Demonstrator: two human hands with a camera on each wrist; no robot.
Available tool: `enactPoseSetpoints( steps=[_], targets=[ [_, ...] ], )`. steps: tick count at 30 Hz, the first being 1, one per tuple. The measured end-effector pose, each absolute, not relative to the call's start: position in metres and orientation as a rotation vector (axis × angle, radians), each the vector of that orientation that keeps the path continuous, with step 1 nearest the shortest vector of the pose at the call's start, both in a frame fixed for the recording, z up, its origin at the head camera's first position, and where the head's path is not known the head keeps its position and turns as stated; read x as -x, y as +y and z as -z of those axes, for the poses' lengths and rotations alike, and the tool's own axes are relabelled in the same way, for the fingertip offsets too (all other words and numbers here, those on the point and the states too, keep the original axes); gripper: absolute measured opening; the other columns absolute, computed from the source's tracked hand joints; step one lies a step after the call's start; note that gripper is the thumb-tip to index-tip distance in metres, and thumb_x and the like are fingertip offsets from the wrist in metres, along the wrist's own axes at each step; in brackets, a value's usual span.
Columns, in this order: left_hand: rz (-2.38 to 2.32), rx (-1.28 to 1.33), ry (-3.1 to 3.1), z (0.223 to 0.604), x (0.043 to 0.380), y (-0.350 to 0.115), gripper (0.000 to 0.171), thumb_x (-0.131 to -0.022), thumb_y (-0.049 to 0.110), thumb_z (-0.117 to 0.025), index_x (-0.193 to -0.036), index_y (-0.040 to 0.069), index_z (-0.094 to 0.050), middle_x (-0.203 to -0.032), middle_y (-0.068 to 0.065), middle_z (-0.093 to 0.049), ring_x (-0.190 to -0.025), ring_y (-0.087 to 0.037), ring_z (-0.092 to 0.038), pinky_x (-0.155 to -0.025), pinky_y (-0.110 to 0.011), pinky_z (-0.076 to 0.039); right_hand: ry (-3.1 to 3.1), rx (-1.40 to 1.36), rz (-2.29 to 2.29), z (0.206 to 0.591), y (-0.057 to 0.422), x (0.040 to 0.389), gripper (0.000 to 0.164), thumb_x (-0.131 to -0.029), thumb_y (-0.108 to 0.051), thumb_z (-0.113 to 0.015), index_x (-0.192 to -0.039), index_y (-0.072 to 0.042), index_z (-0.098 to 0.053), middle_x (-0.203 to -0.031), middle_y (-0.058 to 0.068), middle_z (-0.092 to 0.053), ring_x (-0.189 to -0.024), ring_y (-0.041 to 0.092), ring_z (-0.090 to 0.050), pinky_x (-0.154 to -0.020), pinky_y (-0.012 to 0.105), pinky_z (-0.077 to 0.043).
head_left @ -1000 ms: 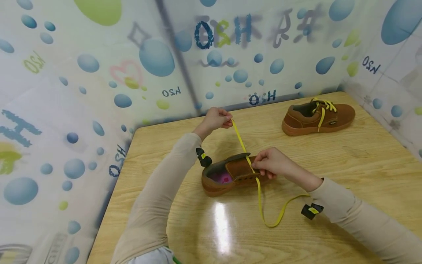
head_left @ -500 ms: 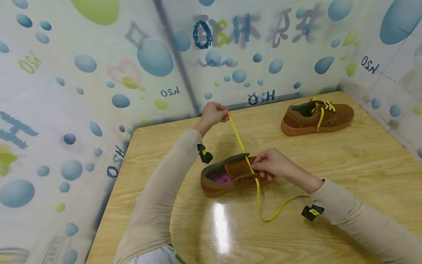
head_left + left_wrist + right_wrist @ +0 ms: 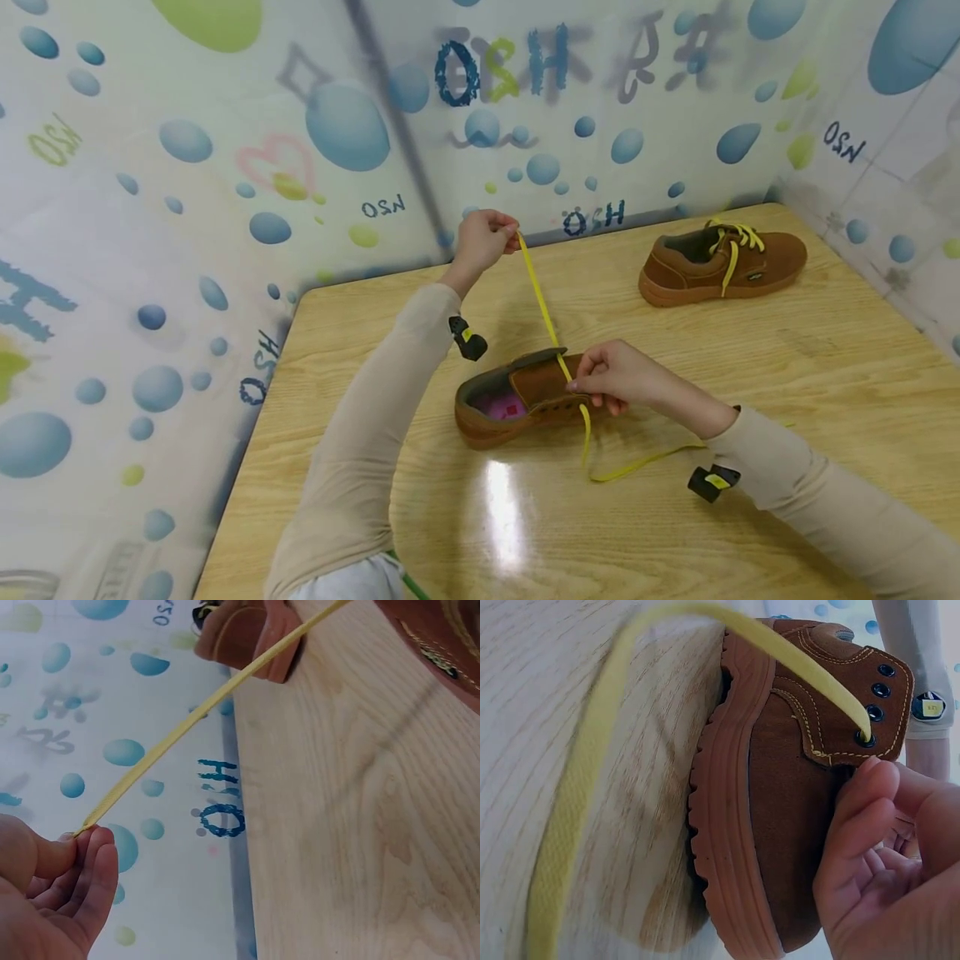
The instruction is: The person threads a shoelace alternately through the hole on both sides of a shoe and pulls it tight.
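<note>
A brown low-cut shoe [image 3: 542,385] lies on the table, toe to the right, with its tongue and pink insole showing. Raised beyond it, my left hand [image 3: 482,243] pinches the end of a yellow shoelace [image 3: 538,292] between thumb and fingers. That lace runs taut down to the shoe and crosses the tongue. In the right wrist view its other length passes through the eyelet [image 3: 865,739] closest to the toe. My right hand [image 3: 626,377] pinches the corner of the near eyelet flap [image 3: 891,697] beside the lace; the thumb tip is partly hidden.
Another brown shoe [image 3: 723,267], with yellow lacing, stands at the back right of the wooden table [image 3: 615,542]. Slack lace [image 3: 645,462] trails over the table toward the right wrist. Printed wall sheets [image 3: 540,100] border the back and both sides.
My left hand has risen and moved slightly away, drawing the lace upward. The slack loop in front of the shoe has shrunk. My right hand has stayed almost in place.
</note>
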State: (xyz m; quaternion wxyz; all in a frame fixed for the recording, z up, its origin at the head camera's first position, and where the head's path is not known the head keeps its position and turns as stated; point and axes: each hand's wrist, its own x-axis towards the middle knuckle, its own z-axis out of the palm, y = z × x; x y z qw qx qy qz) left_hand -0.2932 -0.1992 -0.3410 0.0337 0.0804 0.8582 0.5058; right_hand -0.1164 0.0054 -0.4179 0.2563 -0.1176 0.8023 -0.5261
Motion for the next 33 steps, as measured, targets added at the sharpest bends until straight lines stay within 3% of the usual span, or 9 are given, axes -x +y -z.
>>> enactPoseSetpoints(
  steps=[9,18,26,33],
  targets=[
    [-1.617,-0.218,2.668,0.329,0.295,-0.196,0.020,-0.100,0.015,-0.058,-0.109,0.000,-0.069,-0.105,-0.019,-0.073,-0.098,-0.033,-0.071,-0.074,-0.026,-0.060,2.185,0.315,1.394,0.419,0.007,0.117,0.017,-0.092,-0.016,-0.069,-0.086,-0.003,-0.058,-0.056,0.002,-0.057,-0.038,0.008,-0.048,-0.040,0.023,-0.040],
    [-1.777,-0.227,2.713,0.315,0.297,-0.193,0.020,-0.098,0.014,-0.060,-0.108,-0.002,-0.070,-0.104,-0.021,-0.073,-0.082,-0.020,-0.072,-0.075,-0.025,-0.060,2.190,0.326,1.384,0.421,0.007,0.117,0.019,-0.091,-0.016,-0.070,-0.083,-0.004,-0.057,-0.054,0.001,-0.055,-0.037,0.008,-0.048,-0.040,0.024,-0.042],
    [-1.797,-0.236,2.705,0.304,0.293,-0.195,0.019,-0.098,0.014,-0.060,-0.109,0.001,-0.070,-0.105,-0.018,-0.074,-0.084,-0.018,-0.071,-0.075,-0.023,-0.059,2.203,0.310,1.372,0.422,0.006,0.117,0.022,-0.091,-0.020,-0.071,-0.081,-0.006,-0.058,-0.053,-0.001,-0.055,-0.036,0.009,-0.049,-0.040,0.024,-0.041],
    [-1.823,-0.516,2.649,0.292,0.262,-0.198,0.020,-0.098,0.016,-0.062,-0.106,0.001,-0.070,-0.101,-0.019,-0.074,-0.078,-0.013,-0.070,-0.075,-0.029,-0.060,2.234,0.322,1.407,0.419,0.010,0.120,0.027,-0.092,-0.027,-0.072,-0.087,-0.004,-0.060,-0.058,0.001,-0.058,-0.040,0.012,-0.052,-0.042,0.029,-0.046]
  ],
)
